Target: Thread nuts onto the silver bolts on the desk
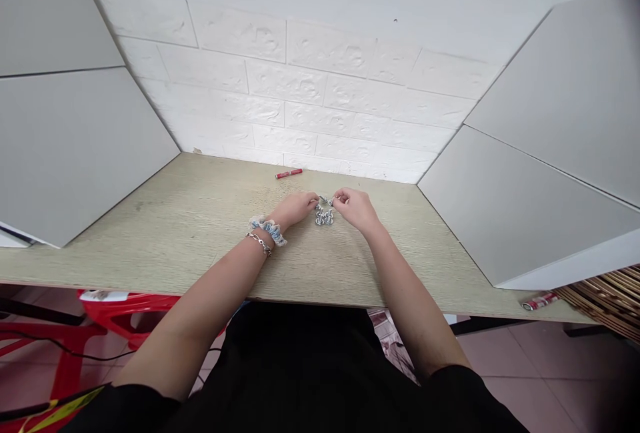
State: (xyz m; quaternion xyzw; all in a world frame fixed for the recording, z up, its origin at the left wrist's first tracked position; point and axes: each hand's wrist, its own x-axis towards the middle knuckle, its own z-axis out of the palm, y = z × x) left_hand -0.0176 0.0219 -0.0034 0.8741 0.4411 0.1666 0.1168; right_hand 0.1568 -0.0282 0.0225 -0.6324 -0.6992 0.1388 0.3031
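Observation:
A small cluster of shiny silver metal pieces (324,217), perhaps bolts or similar hardware, lies on the wooden tabletop (320,266) between my two hands. My left hand (299,207), with a silver chain bracelet and a frilly blue-and-white scrunchie at the wrist, pinches at the upper left of the cluster. From the other side, my right hand (353,207) has thumb and forefinger closed at a small silver piece (329,202) by the cluster's upper right. The fingertips hide part of these pieces, and their exact kind is too small to tell.
A red marker-like tube (289,173) lies behind my hands near the white brick-patterned wall (300,106). Grey-white panels (530,206) close in on both sides. Another red tube (540,301) and a woven item (610,299) are at right. A red plastic stool (125,316) stands below the left edge.

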